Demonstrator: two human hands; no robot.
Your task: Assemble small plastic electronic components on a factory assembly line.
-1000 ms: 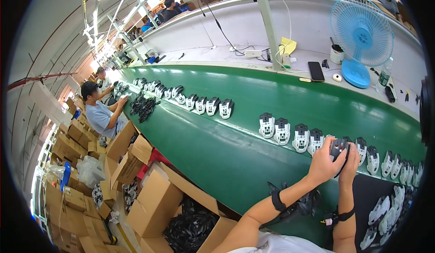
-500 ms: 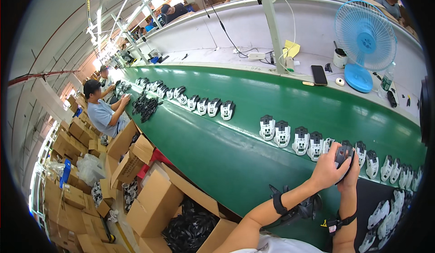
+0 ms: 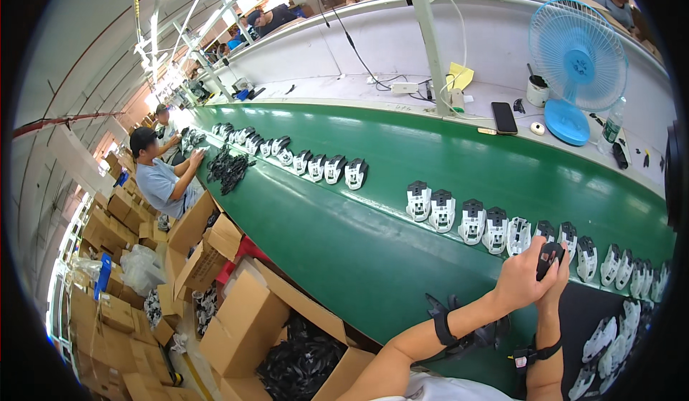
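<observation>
Shell (image 3: 547, 260), dark, is grasped by both left hand (image 3: 518, 284) and right hand (image 3: 554, 286) above the belt (image 3: 323, 246). Casings (image 3: 471, 224), white and black, sit in a row along the belt; fan (image 3: 580, 63) beyond it, carton (image 3: 240, 322) at its near side.

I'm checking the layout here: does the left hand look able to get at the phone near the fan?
Probably not: the left hand holds a black part, and the phone lies across the green surface, beyond the mouse shells.
</observation>
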